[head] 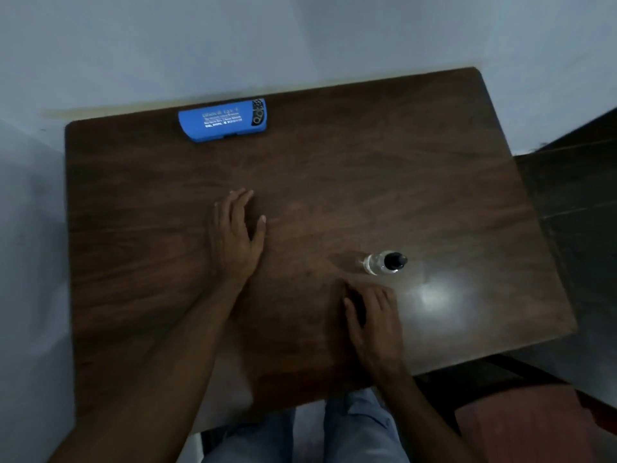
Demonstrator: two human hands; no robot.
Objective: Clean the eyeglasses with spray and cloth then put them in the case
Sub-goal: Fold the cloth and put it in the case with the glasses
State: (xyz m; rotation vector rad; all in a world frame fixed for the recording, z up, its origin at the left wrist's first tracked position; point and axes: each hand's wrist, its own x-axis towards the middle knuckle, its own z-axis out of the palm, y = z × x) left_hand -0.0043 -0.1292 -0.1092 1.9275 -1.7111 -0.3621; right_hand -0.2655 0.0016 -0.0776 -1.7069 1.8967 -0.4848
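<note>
Left hand [235, 235], right hand [374, 324] on table [400, 182]; closed blue case [222, 120], spray bottle [384, 263] apart.

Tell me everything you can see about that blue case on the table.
The blue case is a long, rounded box, plastic by its look, lying flat and shut near the far edge of the wooden table. White print on its lid is too blurred to read; a dark patterned patch marks one end. Only the table touches it.
</note>
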